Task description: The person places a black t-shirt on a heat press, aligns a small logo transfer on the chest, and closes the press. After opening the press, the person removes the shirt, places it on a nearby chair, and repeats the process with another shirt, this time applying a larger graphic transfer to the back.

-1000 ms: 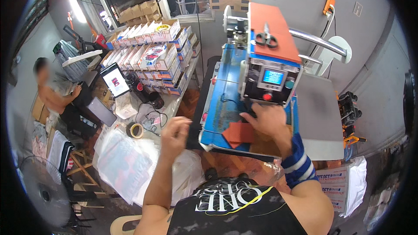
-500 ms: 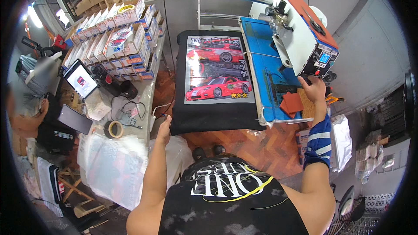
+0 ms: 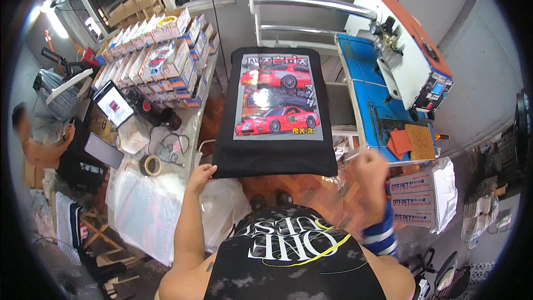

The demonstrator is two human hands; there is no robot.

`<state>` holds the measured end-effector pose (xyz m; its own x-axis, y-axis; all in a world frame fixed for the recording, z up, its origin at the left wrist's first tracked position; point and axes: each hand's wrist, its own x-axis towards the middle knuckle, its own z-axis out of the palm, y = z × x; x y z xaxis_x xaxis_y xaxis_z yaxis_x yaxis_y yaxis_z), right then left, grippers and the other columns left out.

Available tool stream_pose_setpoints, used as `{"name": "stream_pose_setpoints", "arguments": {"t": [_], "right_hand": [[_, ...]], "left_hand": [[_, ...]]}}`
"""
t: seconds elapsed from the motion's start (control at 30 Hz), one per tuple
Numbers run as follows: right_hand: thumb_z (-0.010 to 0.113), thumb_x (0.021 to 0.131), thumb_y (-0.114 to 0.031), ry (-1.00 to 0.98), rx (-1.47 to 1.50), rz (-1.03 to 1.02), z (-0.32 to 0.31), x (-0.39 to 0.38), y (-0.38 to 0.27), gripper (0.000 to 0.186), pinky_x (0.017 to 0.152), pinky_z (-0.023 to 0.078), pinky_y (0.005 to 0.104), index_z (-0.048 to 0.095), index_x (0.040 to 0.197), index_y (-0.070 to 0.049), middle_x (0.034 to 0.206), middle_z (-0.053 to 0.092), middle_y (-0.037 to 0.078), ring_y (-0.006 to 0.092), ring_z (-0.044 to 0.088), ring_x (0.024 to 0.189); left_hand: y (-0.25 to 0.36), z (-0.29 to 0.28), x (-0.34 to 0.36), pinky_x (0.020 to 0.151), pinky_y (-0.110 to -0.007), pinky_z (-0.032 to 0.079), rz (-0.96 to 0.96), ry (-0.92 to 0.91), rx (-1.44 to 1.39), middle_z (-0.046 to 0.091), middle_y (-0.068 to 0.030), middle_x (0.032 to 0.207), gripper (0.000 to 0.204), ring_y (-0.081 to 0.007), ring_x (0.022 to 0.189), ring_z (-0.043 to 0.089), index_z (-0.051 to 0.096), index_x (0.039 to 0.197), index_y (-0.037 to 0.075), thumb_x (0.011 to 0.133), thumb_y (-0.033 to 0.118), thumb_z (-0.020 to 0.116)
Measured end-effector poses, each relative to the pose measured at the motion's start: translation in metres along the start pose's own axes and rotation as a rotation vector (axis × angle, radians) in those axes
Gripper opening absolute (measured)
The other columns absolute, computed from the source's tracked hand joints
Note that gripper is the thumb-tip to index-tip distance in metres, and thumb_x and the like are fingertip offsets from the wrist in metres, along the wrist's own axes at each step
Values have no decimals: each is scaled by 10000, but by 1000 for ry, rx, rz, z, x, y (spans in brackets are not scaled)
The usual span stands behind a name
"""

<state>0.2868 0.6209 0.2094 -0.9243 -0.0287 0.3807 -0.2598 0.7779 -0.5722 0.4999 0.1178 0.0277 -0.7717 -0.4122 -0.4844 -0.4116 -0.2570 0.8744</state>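
Observation:
A black T-shirt lies flat over a platen in front of me, its fabric covering the platen's surface. On it sits a glossy film print showing red sports cars, with light glare across it. At the shirt's near left corner, my left hand has its fingers closed on the fabric edge. My right hand is smeared by motion in the air, right of the shirt and apart from it. To the right stands the heat press head, white with an orange top, above a blue platen.
On the left table are stacked boxes, a tablet, a phone, a tape roll and plastic-wrapped sheets. Cartons sit below the press at right. Another person is at far left.
My right hand has left the press head's front and moved down and left. The press head and blue platen now appear farther right of the shirt. My left hand has come onto the shirt corner.

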Motion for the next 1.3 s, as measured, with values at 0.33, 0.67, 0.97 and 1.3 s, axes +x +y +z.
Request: {"name": "stream_pose_setpoints", "arguments": {"t": [0.33,0.67,0.97,1.3], "right_hand": [[646,1039,-278,-618,1061,775,86,-30,91,226,492,513,263,654,1077,-56,829,698,61,137,551,498],[579,1039,-285,-451,954,-903,-64,189,-115,465,1060,478,395,557,1415,-12,1362,627,153,252,611,1234],[599,990,-240,-2015,1466,-449,-150,-204,-394,459,1098,409,503,542,1319,74,1348,548,275,388,533,1256],[636,1015,-212,-2975,497,-513,-142,-679,-308,224,709,595,416,629,1118,-13,982,694,126,260,702,789]], "left_hand": [[88,51,-36,876,-358,567,319,92,-182,734,-60,1067,364,-158,976,684,683,1119,24,943,329,775],[-23,131,-286,1158,-454,425,956,-287,-1020,589,-151,1453,648,-274,1338,573,508,1452,-31,955,319,734],[-149,251,-797,1203,-562,319,1720,1696,-706,575,-176,1446,472,-359,1385,494,530,1420,7,1046,293,559],[-308,485,-1018,1009,-477,503,994,2592,-572,678,-83,1181,213,-264,1127,641,645,1166,30,1045,195,588]]}}
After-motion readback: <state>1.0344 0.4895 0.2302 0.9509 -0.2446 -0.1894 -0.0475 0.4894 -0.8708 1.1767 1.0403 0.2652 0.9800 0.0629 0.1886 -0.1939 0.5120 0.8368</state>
